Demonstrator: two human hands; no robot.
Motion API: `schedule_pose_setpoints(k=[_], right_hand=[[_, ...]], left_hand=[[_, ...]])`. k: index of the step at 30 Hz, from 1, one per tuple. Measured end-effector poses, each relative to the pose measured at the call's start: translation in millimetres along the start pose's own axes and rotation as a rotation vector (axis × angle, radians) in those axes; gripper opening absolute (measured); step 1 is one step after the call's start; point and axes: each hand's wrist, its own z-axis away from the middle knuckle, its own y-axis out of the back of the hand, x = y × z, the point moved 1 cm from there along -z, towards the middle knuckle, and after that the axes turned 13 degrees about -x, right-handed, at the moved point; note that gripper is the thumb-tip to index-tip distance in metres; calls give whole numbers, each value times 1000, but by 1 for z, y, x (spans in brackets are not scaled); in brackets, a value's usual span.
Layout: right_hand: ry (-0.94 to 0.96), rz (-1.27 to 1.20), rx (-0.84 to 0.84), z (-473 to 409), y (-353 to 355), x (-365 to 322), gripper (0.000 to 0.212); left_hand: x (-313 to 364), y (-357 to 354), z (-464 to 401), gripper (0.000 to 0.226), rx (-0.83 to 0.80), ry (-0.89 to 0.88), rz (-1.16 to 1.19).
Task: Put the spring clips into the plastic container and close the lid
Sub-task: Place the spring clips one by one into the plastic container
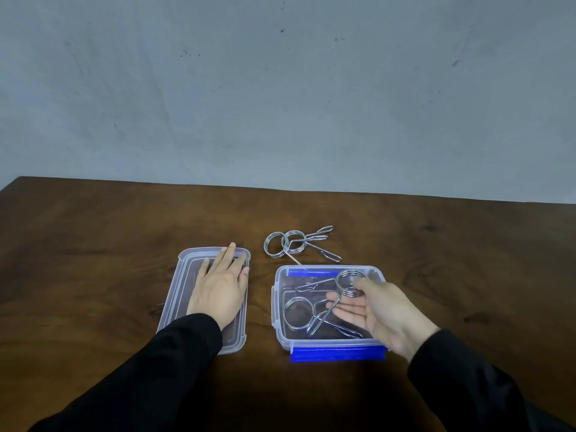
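Black sleeves framed the near edge; my right hand [378,310] hung over the plastic container [280,335], thumb and fingers loosely pinching a spring clip's [350,283] coil, its legs pointing left-down into the box beside one clip [298,313] already inside. Left hand [219,286] lay flat, fingers spread, on the lid [174,294]. Two remaining clips [291,243] sat just beyond the container's far rim, nearer my right hand, handles pointing right.

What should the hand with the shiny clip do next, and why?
Probably let go: the right hand holds a spring clip over the open plastic container, where one clip already lies. Two more clips wait on the table.
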Motion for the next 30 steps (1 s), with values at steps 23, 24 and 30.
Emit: schedule_pose_setpoints(k=[23,24,30], right_hand=[[-49,1728,259,-16,6,-9,10],[-34,1717,250,-15,6,-9,11],[-13,1771,189,-17,9,-6,17]], left_hand=[[-3,-4,-3,53,23,4,6],[-3,-5,-3,53,23,4,5],[-3,-4,-3,53,22,0,11]])
